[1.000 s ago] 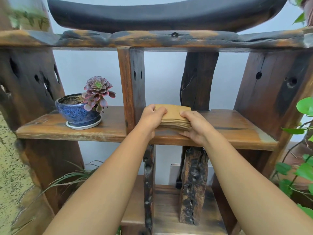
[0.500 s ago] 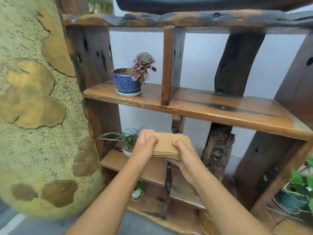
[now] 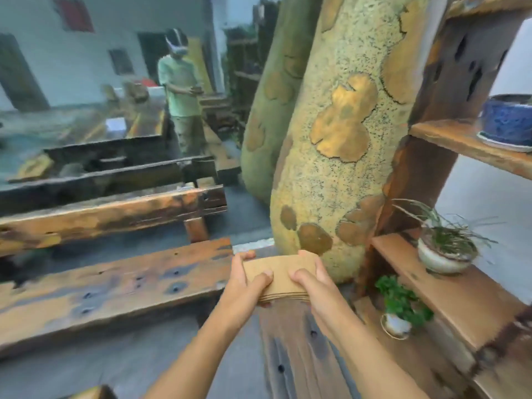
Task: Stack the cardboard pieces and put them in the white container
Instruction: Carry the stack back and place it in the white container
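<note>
A stack of brown cardboard pieces [image 3: 280, 273] is held level in front of me, in the air above the floor and a dark wooden plank. My left hand [image 3: 244, 286] grips its left edge, thumb on top. My right hand [image 3: 315, 286] grips its right edge, thumb on top too. A small white box-like object [image 3: 115, 125] sits far off on the long table at the left; it is too blurred to tell whether it is the white container.
A large yellow-green speckled form [image 3: 339, 145] stands just ahead. The wooden shelf [image 3: 449, 286] with potted plants [image 3: 444, 249] is to my right. Long wooden benches [image 3: 115, 283] fill the left. Another person [image 3: 180, 90] stands far back.
The stack was lifted off the shelf board with both hands and carried down and to the left. My view has swung left, away from the shelf, toward the benches and the room.
</note>
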{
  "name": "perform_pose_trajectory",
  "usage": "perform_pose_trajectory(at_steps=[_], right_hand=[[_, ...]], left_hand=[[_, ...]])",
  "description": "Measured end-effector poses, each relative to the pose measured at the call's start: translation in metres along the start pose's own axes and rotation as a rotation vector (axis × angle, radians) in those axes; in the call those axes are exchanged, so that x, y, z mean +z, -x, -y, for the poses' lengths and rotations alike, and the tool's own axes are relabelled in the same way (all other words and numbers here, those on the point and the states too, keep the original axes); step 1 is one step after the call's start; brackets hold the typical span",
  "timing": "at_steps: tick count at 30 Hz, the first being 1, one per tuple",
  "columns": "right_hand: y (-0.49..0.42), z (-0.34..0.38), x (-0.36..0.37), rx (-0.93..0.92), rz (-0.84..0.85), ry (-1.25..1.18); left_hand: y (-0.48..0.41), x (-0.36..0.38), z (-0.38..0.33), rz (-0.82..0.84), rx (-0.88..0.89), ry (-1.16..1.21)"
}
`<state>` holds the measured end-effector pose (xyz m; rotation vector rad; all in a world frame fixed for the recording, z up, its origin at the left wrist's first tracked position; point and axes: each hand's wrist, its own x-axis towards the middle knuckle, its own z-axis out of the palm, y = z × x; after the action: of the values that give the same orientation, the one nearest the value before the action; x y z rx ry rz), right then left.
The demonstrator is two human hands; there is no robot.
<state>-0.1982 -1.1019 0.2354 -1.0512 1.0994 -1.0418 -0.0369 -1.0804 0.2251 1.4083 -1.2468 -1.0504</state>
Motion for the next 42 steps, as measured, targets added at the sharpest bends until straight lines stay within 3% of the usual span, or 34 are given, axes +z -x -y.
perform_pose_trajectory(at_steps=[3, 13, 22, 28, 35, 38, 42], right_hand=[[0.008, -0.012, 0.08, 0.039, 0.226, 0.067], [0.1, -0.075, 0.301, 0.19, 0.753, 0.186], [0.243, -0.134, 0.476, 0.336, 1.065, 0.247], [0.317, -0.162, 0.546, 0.355, 1.297, 0.318], [0.371, -0.187, 0.58, 0.405, 1.581, 0.368], [0.376, -0.189, 0.588, 0.407, 1.685, 0.378], [0.37, -0.182, 0.602, 0.287, 1.86, 0.474]], left_hand=[[0.043, -0.079, 0.01, -0.205, -0.044, 0.006], [0.232, -0.254, 0.069, -0.781, -0.209, 0.166], [0.411, -0.373, 0.114, -1.179, -0.291, 0.284], [0.504, -0.402, 0.125, -1.441, -0.261, 0.306], [0.565, -0.393, 0.129, -1.71, -0.261, 0.386], [0.576, -0.386, 0.125, -1.733, -0.262, 0.455], [0.589, -0.382, 0.107, -1.636, -0.337, 0.476]])
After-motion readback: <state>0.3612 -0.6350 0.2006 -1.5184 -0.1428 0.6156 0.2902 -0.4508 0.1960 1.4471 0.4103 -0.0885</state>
